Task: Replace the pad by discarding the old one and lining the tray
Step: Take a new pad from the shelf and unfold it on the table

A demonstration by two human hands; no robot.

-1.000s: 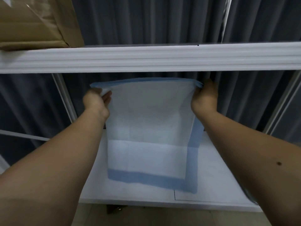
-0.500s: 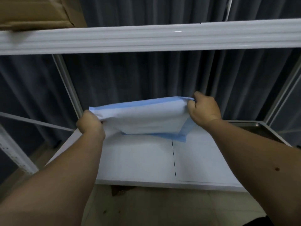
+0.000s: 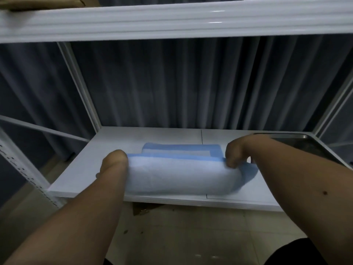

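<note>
Pad (image 3: 177, 175) on shelf (image 3: 107, 150), tray (image 3: 298, 142) beside

A folded pad (image 3: 177, 175) lies on a shelf (image 3: 107, 150) at frame centre, a hand at each end; a tray (image 3: 305, 143) sits at right.

Storage or utility corner: white metal rack shelving (image 3: 172, 22) across frame, grey curtain (image 3: 181, 83) behind, tiled floor (image 3: 191, 232) below.

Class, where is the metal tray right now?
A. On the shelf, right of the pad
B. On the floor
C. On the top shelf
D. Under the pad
A: the tray sits on the shelf beyond the right hand, clear of the pad.
</note>
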